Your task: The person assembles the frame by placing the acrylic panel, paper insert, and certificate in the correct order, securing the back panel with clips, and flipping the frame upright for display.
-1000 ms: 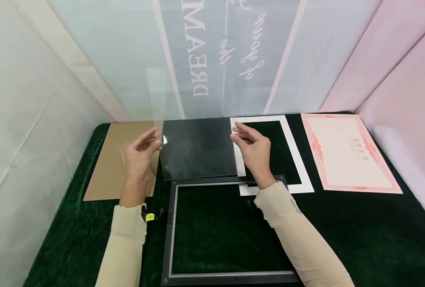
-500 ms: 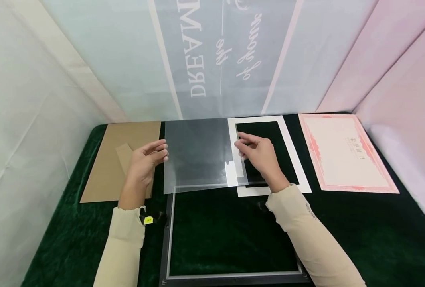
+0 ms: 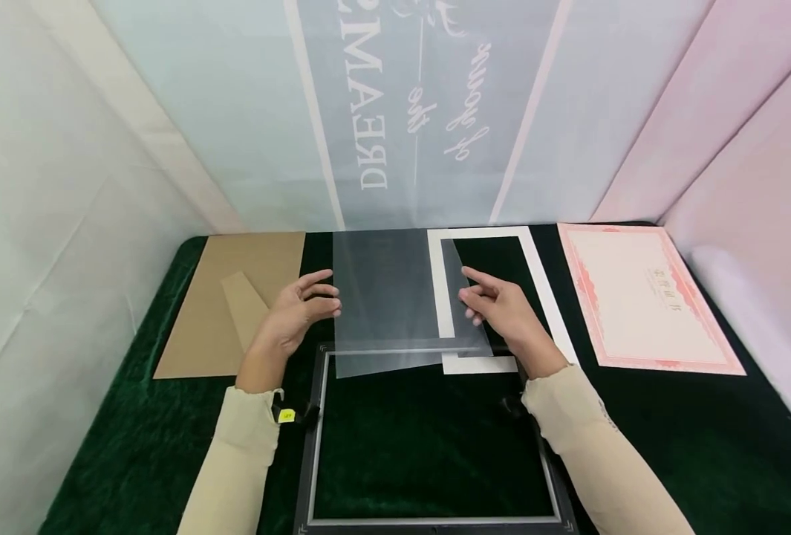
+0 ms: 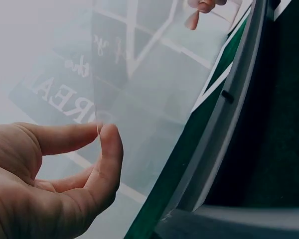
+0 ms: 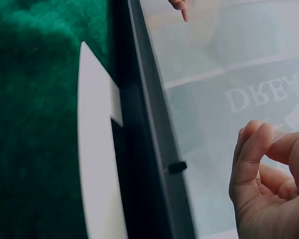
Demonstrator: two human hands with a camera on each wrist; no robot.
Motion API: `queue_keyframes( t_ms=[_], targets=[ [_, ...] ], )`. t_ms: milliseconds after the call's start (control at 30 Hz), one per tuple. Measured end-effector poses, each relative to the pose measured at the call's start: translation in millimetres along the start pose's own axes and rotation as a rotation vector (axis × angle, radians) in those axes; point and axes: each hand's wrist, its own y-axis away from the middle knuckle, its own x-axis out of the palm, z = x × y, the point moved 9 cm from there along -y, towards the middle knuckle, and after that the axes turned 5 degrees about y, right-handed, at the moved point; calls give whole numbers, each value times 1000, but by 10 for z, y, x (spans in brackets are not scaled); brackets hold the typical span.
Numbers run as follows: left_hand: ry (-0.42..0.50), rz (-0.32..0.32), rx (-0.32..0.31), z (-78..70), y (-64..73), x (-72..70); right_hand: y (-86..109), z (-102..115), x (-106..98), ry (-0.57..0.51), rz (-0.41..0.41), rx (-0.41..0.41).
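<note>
A clear, see-through sheet (image 3: 388,297) is up in the air, its near edge over the far rail of a dark picture frame (image 3: 312,461). My left hand (image 3: 295,316) pinches its left edge between thumb and fingertips, which the left wrist view shows up close on the sheet's edge (image 4: 144,114). At the opposite edge, my right hand (image 3: 505,312) pinches it the same way; in the right wrist view the thumb and fingers of the right hand (image 5: 269,179) meet at the sheet. The frame lies flat on green cloth, its far rail seen through the sheet.
Behind the sheet and right hand lies a white mat border (image 3: 542,282), partly covered. A brown backing board (image 3: 194,327) with a folded-out flap (image 3: 243,305) lies left. A pink-bordered certificate (image 3: 636,297) lies at right. A printed backdrop (image 3: 235,111) stands behind the green cloth (image 3: 689,446).
Both hands have brought the sheet nearer to the body and somewhat to the right, so its near edge now overlaps the frame's far rail. The frame, mat, board and certificate stay put.
</note>
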Motion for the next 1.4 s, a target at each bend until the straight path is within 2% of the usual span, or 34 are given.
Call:
queue_keyframes(
  t_ms=[67,200,367,467,667,800,933,1200,1400],
  targets=[
    [7,29,1,16,-26,64,26,-45,-49,-13,-8,-4],
    [29,47,-18,59,-64,130,60,-103,-109,-32,-6,-9],
    [13,37,-74,146,-49,141,108,-136,-97,-14,52,-17],
    [4,38,-76,167,-41,172,143,-144,-106,19,88,-32],
    [39,44,-26,156,-51,262,159,-163,-200,-14,116,-36],
    [73,26,41,96,-33,244,149,-197,-195,-51,160,-14],
    [84,0,83,43,-9,201,148,-230,-209,-54,184,5],
    [122,-68,95,28,-1,140,170,-246,-316,-42,193,-8],
    [90,-84,75,48,12,166,181,-220,-335,-51,187,-24]
  ],
)
